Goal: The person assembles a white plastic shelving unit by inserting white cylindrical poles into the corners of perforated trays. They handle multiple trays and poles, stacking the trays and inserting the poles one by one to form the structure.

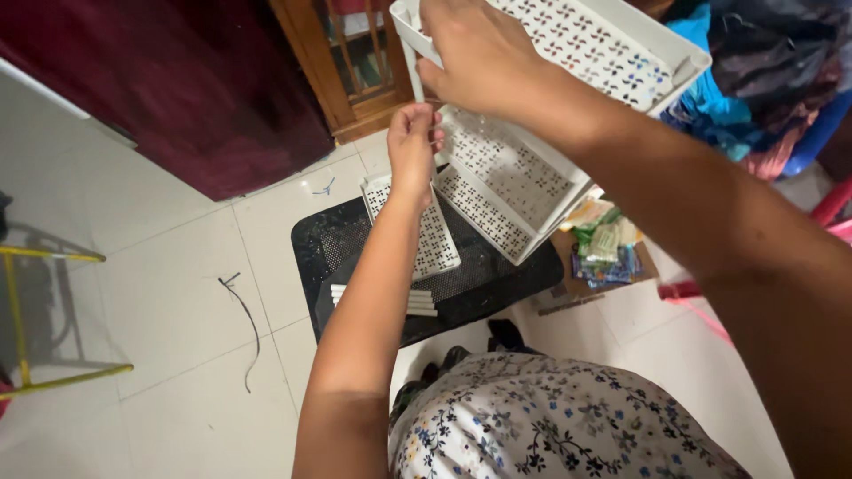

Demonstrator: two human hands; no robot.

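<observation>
- White plastic everywhere: the right hand (484, 55) is clamped over the corner of the top tray (612, 44), fingers curled round its rim, holding it up high.
- The left hand (413, 146) pinches a thin white rod (414, 80) that stands upright under that same corner.
- Just below, a second perforated tray (510, 182) hangs tilted, right beside the left hand's fingers.
- Down on the black mesh stool (346, 248), a third tray (430, 239) lies flat, with a few spare white rods (422, 302) stacked near the front edge.
- To the right of the stool, a pile of small packets (608, 248) sits on the white tiled floor (177, 302).
- A dark cord (248, 324) lies loose on the tiles at left, near a yellow metal frame (27, 310).
</observation>
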